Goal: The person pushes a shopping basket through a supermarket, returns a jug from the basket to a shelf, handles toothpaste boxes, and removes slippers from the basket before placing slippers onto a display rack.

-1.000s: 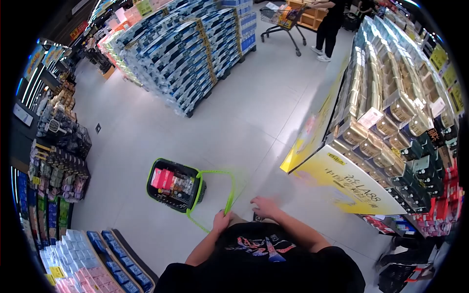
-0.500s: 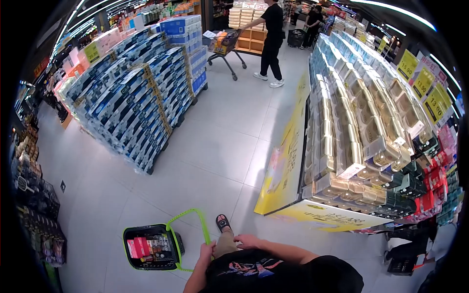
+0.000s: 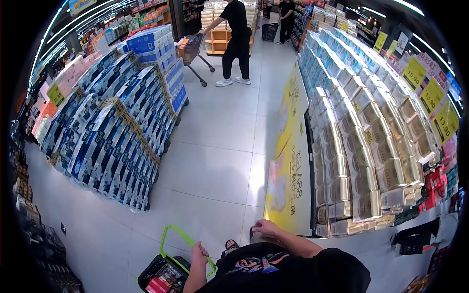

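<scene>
My left hand (image 3: 199, 253) is closed round the green handle (image 3: 168, 236) of a black shopping basket at the bottom of the view. Red packages (image 3: 159, 284) and other small goods lie in the basket (image 3: 145, 276). My right hand (image 3: 265, 227) hangs in front of my body near my right leg, its fingers curled; whether anything is in it is too small to tell. To its right stands the yellow side panel (image 3: 292, 161) of a display of gold boxes (image 3: 349, 146).
Stacked blue and white packs (image 3: 112, 141) stand on the left. Ahead, a person in black (image 3: 237, 44) holds a shopping cart (image 3: 191, 51). Further back stands another person (image 3: 286, 19). A person's dark clothing (image 3: 417, 234) shows at the lower right.
The view has swung, and the aisle ahead has come closer. The basket now sits lower in view, partly cut off. The person with the cart appears further left.
</scene>
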`<action>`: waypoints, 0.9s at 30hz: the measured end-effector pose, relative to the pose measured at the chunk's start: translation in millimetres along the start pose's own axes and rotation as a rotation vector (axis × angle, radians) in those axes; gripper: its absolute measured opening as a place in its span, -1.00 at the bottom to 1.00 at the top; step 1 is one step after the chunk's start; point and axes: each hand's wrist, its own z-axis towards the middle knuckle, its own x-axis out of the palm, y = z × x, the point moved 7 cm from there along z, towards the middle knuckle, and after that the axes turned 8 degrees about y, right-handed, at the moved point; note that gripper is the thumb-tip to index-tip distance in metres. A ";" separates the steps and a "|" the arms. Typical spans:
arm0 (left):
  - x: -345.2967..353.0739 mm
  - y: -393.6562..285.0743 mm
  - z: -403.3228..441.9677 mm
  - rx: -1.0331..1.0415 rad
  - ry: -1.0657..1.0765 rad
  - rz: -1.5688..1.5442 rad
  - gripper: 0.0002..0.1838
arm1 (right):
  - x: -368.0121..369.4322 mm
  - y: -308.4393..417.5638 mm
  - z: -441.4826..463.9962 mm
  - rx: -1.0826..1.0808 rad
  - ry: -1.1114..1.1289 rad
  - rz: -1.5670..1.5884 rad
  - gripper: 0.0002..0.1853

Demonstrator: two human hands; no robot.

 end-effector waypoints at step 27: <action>254.3 -196.2 186.2 0.268 -0.733 -0.087 -0.65 | -423.6 -27.0 455.5 -0.177 0.313 0.114 -0.70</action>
